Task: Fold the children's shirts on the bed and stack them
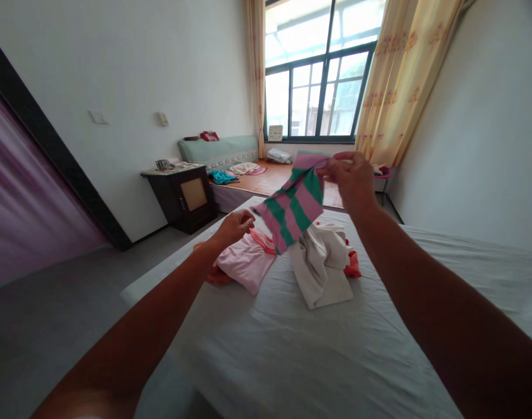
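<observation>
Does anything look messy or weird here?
The pale cloth lies rumpled on the bed with red fabric poking out beside it, and the striped cloth slants down from the right hand. Nothing looks spilled.

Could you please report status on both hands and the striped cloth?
Right hand pinching striped cloth, raised. Left hand near its edge, grip unclear. Pink garment, pale garment lying below.

Readable text: none could be made out anywhere in the room.
Clock [275, 133]: its square dial bore marks around the edge, too small to read as numbers.
Red bag [209, 135]: it showed pale marks, too blurred to read.
Pale cloth [325, 288]: a short row of dark specks, perhaps not letters.
Striped cloth [304, 205]: its bands carried nothing legible.
</observation>
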A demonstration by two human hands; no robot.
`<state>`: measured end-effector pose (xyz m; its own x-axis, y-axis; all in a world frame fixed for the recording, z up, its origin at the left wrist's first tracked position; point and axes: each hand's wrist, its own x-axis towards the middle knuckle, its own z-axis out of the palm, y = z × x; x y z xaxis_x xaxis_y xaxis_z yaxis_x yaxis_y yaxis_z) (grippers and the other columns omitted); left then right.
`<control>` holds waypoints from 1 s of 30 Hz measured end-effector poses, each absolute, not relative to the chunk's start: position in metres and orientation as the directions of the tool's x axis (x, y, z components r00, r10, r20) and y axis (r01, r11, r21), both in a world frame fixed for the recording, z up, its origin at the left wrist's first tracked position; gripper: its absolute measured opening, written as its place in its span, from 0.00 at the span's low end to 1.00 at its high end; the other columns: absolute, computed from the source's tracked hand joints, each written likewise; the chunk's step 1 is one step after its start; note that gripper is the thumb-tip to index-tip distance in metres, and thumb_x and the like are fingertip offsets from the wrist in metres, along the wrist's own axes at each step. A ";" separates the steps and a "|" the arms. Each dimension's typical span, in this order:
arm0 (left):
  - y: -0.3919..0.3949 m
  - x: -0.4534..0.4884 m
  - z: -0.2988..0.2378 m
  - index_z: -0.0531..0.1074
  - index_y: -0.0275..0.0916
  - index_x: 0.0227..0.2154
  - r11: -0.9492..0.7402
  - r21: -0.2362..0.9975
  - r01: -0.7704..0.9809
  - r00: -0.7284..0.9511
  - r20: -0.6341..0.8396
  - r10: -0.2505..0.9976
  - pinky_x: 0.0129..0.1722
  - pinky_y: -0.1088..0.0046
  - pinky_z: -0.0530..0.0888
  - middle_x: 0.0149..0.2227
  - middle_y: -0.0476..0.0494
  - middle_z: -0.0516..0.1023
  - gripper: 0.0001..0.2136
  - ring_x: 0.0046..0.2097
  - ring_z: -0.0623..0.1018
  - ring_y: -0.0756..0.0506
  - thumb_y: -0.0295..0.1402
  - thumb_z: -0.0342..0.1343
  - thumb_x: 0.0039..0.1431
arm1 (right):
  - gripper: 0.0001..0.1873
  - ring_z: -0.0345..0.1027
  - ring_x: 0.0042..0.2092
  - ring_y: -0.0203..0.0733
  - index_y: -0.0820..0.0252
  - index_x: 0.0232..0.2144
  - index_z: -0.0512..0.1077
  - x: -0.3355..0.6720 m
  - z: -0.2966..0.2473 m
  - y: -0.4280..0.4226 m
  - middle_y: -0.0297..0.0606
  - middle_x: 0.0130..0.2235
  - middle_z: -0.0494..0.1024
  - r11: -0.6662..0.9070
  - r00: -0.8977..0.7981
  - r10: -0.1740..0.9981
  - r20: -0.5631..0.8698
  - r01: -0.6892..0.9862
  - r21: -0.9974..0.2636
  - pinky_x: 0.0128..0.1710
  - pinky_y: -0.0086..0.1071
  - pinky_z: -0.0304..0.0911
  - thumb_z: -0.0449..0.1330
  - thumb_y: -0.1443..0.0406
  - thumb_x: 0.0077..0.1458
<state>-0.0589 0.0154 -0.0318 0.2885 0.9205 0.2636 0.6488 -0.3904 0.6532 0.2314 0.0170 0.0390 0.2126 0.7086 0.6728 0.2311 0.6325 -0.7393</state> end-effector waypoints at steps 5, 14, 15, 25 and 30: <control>0.000 -0.060 -0.057 0.74 0.37 0.24 -0.416 0.076 0.906 0.420 -0.048 0.906 0.32 0.71 0.68 0.28 0.41 0.78 0.06 0.32 0.76 0.42 0.34 0.55 0.50 | 0.10 0.75 0.29 0.41 0.59 0.31 0.68 0.253 0.020 0.021 0.36 0.27 0.78 0.552 0.035 0.788 0.614 0.400 -0.731 0.27 0.30 0.68 0.62 0.60 0.48; -0.004 -0.044 -0.040 0.75 0.39 0.25 -0.346 -0.079 0.935 0.347 -0.008 0.938 0.34 0.67 0.68 0.32 0.38 0.79 0.05 0.36 0.77 0.38 0.29 0.57 0.42 | 0.11 0.75 0.28 0.41 0.57 0.32 0.66 0.257 -0.029 0.007 0.37 0.27 0.79 0.353 -0.080 0.935 0.345 0.308 -0.884 0.24 0.28 0.68 0.61 0.58 0.50; -0.002 -0.043 -0.027 0.76 0.40 0.26 -0.339 -0.079 0.937 0.343 0.037 0.939 0.35 0.68 0.68 0.32 0.40 0.79 0.05 0.37 0.77 0.39 0.30 0.57 0.43 | 0.10 0.75 0.28 0.41 0.57 0.32 0.66 0.258 -0.031 0.007 0.36 0.27 0.79 0.340 -0.090 0.940 0.329 0.319 -0.885 0.24 0.27 0.68 0.60 0.59 0.50; 0.019 -0.044 0.096 0.73 0.32 0.33 -0.585 0.511 0.630 0.161 0.651 0.742 0.30 0.74 0.71 0.26 0.47 0.75 0.10 0.29 0.75 0.48 0.33 0.52 0.50 | 0.09 0.74 0.26 0.37 0.58 0.34 0.68 0.255 -0.042 0.003 0.35 0.31 0.79 0.390 -0.099 0.915 0.390 0.458 -0.799 0.23 0.26 0.64 0.57 0.59 0.52; 0.024 -0.051 0.083 0.70 0.34 0.28 -0.599 0.687 0.411 0.078 0.628 0.774 0.26 0.76 0.71 0.24 0.50 0.74 0.09 0.25 0.73 0.51 0.33 0.58 0.43 | 0.08 0.73 0.27 0.37 0.57 0.31 0.67 0.262 -0.040 0.010 0.33 0.30 0.77 0.419 -0.055 0.899 0.435 0.402 -0.814 0.25 0.28 0.66 0.59 0.59 0.51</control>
<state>-0.0513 0.0236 0.0834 0.0780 0.7742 0.6281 0.4109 -0.5990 0.6873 0.2618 0.0100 -0.0399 -0.0545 0.8987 0.4351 0.4019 0.4187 -0.8144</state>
